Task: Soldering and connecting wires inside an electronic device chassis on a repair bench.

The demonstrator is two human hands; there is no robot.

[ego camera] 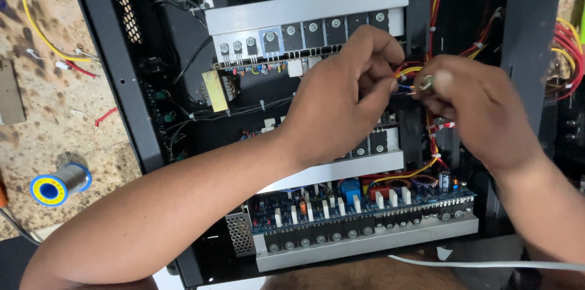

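Left hand (347, 95) closed in a pinch on thin coloured wires (407, 72). Right hand (481, 113) just beside it, fingers curled around a small round metal part (426, 83), touching those wires. Risk: tugging could snap leads or short them against the heatsink (304, 10) above the left hand.

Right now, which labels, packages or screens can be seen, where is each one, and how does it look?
Solder spool: on the workbench at left, round, with a blue and yellow label on its end.
Small transformer: inside the black chassis, left of the hands, boxy, with a yellow wrap.
No screens or packages show.
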